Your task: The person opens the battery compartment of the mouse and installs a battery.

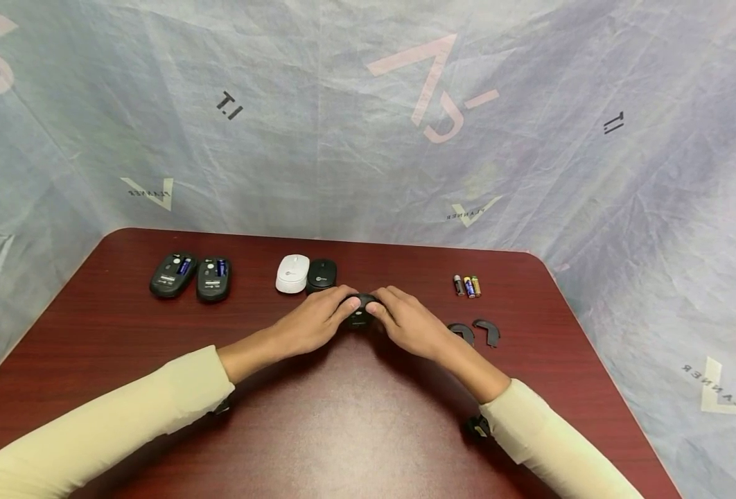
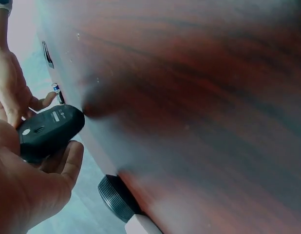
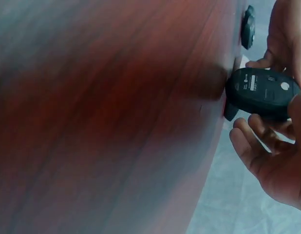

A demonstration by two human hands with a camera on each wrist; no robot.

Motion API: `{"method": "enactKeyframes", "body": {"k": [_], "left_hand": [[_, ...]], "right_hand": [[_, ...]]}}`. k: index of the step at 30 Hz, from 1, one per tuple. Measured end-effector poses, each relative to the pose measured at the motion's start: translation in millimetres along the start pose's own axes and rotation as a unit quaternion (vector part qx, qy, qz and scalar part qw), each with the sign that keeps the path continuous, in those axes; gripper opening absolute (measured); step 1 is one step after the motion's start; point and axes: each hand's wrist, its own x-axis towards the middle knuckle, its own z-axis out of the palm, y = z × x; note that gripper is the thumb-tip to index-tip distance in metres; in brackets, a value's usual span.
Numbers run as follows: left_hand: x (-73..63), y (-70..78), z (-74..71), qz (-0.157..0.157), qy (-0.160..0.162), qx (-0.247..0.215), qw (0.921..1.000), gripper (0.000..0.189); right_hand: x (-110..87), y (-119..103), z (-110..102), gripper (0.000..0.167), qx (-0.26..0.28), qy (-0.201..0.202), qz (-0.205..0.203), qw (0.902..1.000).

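Observation:
Both hands hold a black computer mouse [image 1: 360, 319] near the middle of the table, its underside turned toward me. My left hand [image 1: 313, 321] grips one side of it, and my right hand [image 1: 413, 324] grips the other, with both thumbs over the end farther from me. In the left wrist view the mouse [image 2: 55, 127] shows a pale label and a round light spot. The right wrist view shows the mouse [image 3: 260, 90] between the hands, its label facing the camera. Fingers hide part of its far end.
Left on the dark red table [image 1: 249, 443] lie two upturned mice [image 1: 173, 275] [image 1: 213, 280] with blue batteries inside. A white mouse [image 1: 292, 275] and a black mouse [image 1: 322, 273] stand behind my left hand. Right are three batteries [image 1: 469, 287] and two curved black covers [image 1: 463, 331] [image 1: 489, 330].

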Motion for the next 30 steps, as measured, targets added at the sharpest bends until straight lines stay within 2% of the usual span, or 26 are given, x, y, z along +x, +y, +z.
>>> {"method": "enactKeyframes", "body": {"k": [3, 7, 12, 16, 18, 21, 25, 30], "left_hand": [[0.2, 0.6, 0.4, -0.019, 0.014, -0.020, 0.9995, 0.039], [-0.9, -0.9, 2.1, -0.054, 0.019, -0.063, 0.9963, 0.040], [-2.8, -2.7, 4.2, -0.076, 0.025, -0.119, 0.9897, 0.040], [-5.1, -2.0, 5.3, -0.081, 0.023, -0.153, 0.9846, 0.038], [-5.9, -2.7, 6.4, -0.080, 0.022, -0.164, 0.9829, 0.038], [-7.7, -3.0, 7.5, -0.088, 0.023, -0.176, 0.9802, 0.038], [-10.2, -2.3, 7.7, -0.103, 0.034, -0.196, 0.9745, 0.038], [-11.6, -2.1, 7.2, -0.101, 0.038, -0.235, 0.9660, 0.040]], "right_hand": [[2.7, -4.0, 1.3, 0.033, 0.019, -0.003, 0.017, 0.9997], [5.6, -6.6, 3.5, 0.041, 0.085, -0.014, 0.057, 0.9946], [7.1, -8.0, 5.8, 0.048, 0.187, -0.027, 0.107, 0.9762], [7.4, -7.7, 8.0, 0.050, 0.255, -0.031, 0.127, 0.9581], [6.9, -7.1, 9.6, 0.048, 0.281, -0.029, 0.128, 0.9505], [5.2, -6.4, 11.9, 0.041, 0.302, -0.025, 0.123, 0.9448], [2.4, -6.5, 14.8, 0.043, 0.320, -0.023, 0.109, 0.9409], [-0.2, -9.1, 16.1, 0.051, 0.329, -0.013, 0.080, 0.9407]]}}
